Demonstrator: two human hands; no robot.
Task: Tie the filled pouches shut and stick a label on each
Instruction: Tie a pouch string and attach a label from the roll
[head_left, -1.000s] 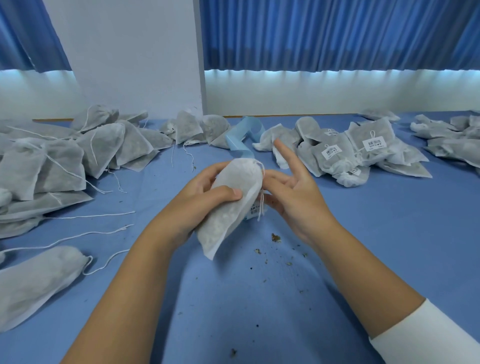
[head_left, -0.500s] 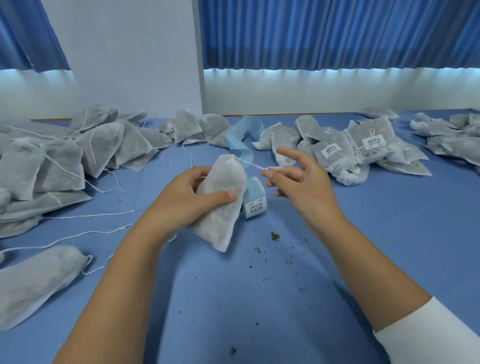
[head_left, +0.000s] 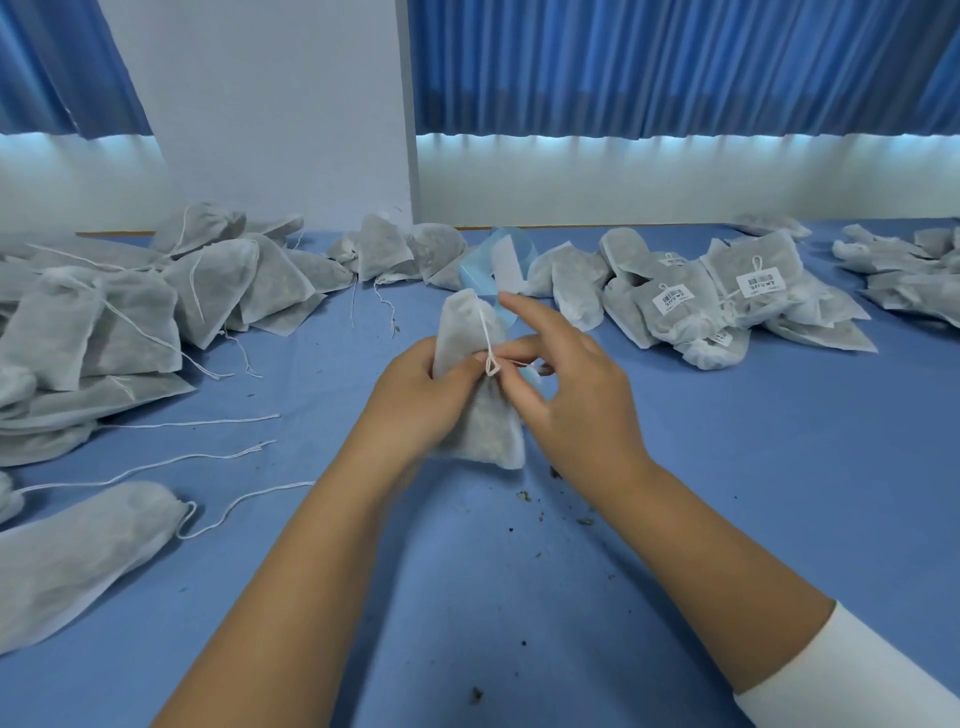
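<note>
Head view: since 0.5 s back, R hand (head_left: 576, 410) came in from pull-out; now pinches string (head_left: 485, 332) loop, index straight. L hand (head_left: 415, 400) grips pouch (head_left: 467, 332) upright above table (head_left: 519, 597). Prob. light, soft, floppy; hold at neck.

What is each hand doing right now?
Left hand: grips the pouch.
Right hand: touches the drawstring; whether it pinches cannot be told.

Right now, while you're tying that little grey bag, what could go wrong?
The thin white drawstring, pinched by the right hand, forms only a small loose loop; it could slip undone before the knot tightens. The left hand grips the filled grey fabric pouch around its middle; squeezing might push out more filling, like the dark crumbs already on the blue table.
</note>
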